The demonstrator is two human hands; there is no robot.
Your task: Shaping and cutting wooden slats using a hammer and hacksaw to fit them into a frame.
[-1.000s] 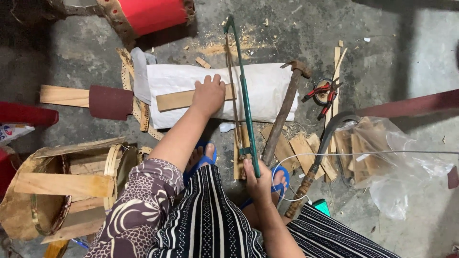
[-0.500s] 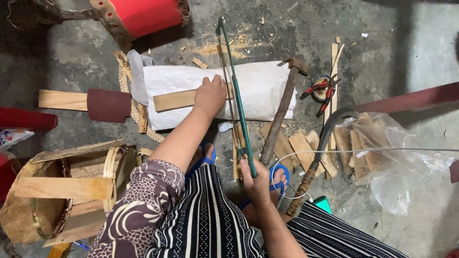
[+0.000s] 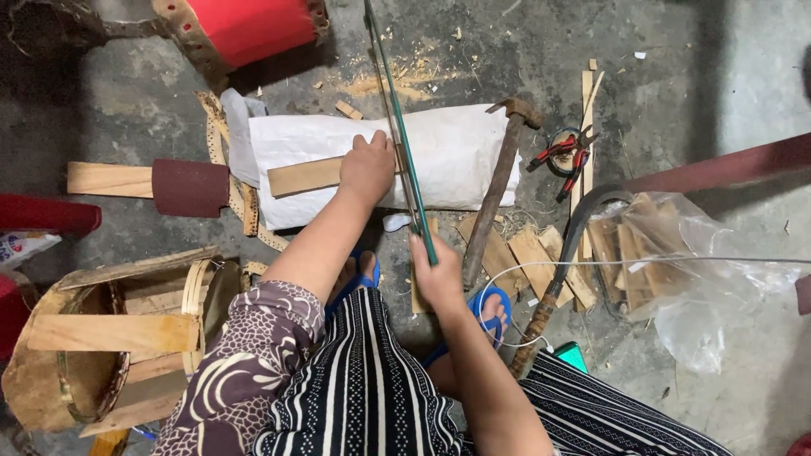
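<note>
Grey concrete floor point(image 3: 676, 76) carries a white woven sack bundle point(image 3: 456, 160). Across it lies a flat pale wooden slat point(image 3: 304, 176), pressed down by the left hand point(image 3: 367, 165), fingers closed over it. Nearer, the right hand point(image 3: 437, 274) grips a green-framed hacksaw point(image 3: 404, 143) crossing the slat's right end.

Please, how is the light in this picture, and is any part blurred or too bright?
Head view: soft, even light; the white sack is bright yet not washed out; the clear plastic bag shows mild glare; top corners fall into shadow; the hands and saw look sharp.
</note>
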